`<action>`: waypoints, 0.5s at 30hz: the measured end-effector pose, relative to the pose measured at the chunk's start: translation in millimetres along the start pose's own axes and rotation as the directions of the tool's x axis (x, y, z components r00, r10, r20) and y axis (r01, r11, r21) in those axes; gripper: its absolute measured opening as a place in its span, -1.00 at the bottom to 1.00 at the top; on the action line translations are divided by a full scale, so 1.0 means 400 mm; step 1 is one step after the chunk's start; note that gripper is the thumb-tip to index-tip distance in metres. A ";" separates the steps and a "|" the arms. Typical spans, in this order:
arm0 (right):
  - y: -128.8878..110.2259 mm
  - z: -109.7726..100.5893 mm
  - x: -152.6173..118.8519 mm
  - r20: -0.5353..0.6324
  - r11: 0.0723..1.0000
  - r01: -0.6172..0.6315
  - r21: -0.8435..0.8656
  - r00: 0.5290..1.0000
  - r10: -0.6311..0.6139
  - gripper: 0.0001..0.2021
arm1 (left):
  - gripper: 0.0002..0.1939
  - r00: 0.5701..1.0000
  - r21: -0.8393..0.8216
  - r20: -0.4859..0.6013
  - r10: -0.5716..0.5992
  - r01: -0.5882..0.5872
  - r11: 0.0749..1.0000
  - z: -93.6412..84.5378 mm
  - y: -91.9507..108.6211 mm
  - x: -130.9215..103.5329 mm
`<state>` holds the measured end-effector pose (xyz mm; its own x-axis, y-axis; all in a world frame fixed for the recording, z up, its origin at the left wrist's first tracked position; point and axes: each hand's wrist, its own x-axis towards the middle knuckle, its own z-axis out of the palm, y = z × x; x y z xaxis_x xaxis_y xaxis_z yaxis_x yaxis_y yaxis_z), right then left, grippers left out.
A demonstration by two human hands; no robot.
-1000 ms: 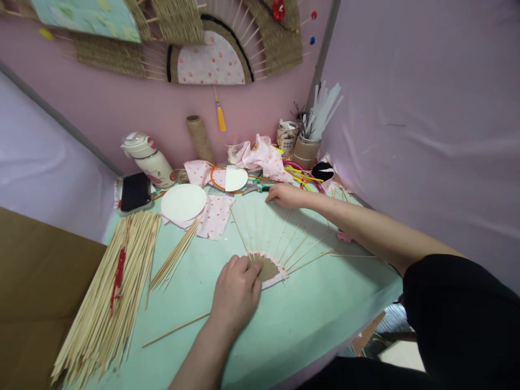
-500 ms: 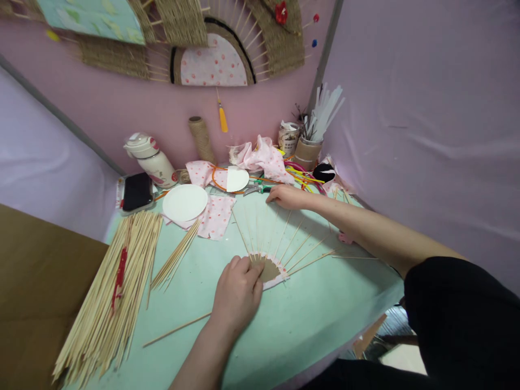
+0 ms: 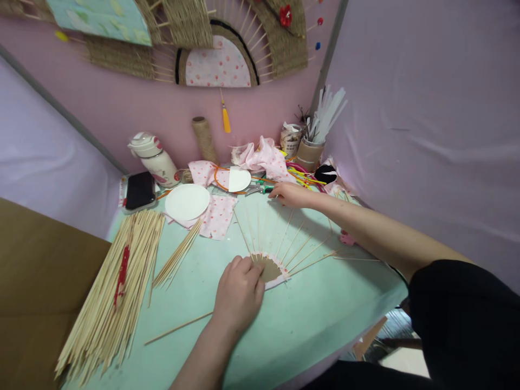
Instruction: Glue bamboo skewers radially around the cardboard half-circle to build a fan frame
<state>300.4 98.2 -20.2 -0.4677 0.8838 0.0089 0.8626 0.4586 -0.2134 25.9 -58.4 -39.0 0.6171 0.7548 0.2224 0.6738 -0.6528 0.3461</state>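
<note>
A half-round brown card piece (image 3: 271, 269) with a pink-white cloth edge lies on the green table, thin sticks (image 3: 303, 250) fanning out from its curved side. My left hand (image 3: 239, 290) presses on the card's left part, fingers bent and fingertips on its surface. Beyond the fan's far tips, my right hand (image 3: 290, 195) is lowered with its fingers bent together, beside the green-handled pliers (image 3: 260, 189). Whether anything is between its fingertips is too small to tell. One loose stick (image 3: 179, 327) runs out from beside my left wrist.
A large pile of sticks (image 3: 109, 292) and a smaller bundle (image 3: 179, 253) lie on the left. White discs, pink cloth (image 3: 219, 216), a phone (image 3: 140, 190), a bottle (image 3: 154, 160), twine (image 3: 204, 140) and a jar of white strips (image 3: 310, 153) stand or lie behind. Cardboard (image 3: 40, 281) borders the left.
The whole view has shifted slightly. Both hands keep nearly the same places, my left on the card and my right beyond the stick tips.
</note>
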 end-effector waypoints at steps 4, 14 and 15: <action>-0.009 -0.012 -0.001 -0.012 1.000 -0.011 -0.014 1.000 0.011 -0.56 | -0.69 0.999 -0.020 -0.052 -0.016 0.015 1.000 0.000 -0.002 -0.001; -0.025 -0.024 -0.004 -0.030 1.000 -0.011 -0.009 0.999 0.010 -0.57 | -0.70 0.993 0.017 -0.089 -0.082 0.084 0.996 -0.001 -0.003 0.001; -0.026 -0.026 -0.006 -0.029 1.000 -0.008 -0.005 1.000 0.008 -0.57 | -0.70 0.992 0.020 -0.087 -0.088 0.090 0.996 -0.001 -0.003 0.001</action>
<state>294.4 92.4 -8.0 -0.4549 0.8898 0.0359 0.8674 0.4518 -0.2084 25.0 -57.2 -38.9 0.5181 0.8119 0.2693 0.7344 -0.5836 0.3466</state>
